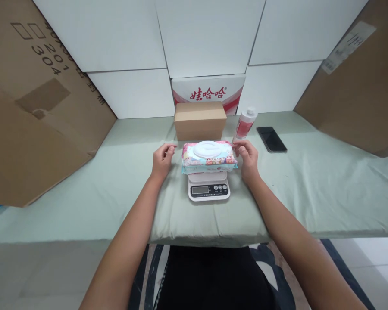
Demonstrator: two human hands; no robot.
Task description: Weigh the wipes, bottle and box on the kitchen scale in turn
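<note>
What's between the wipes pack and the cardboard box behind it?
Nothing: in the head view only bare green cloth separates the wipes pack from the cardboard box.

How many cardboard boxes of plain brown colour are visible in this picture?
3. A small closed box stands behind the scale; a large box leans at the left edge; another large box leans at the right. Others may lie outside the view.

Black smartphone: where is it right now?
Head view: the flat black smartphone lies on the pale green table cover, right of the white red-labelled bottle, beyond the right hand.
</note>
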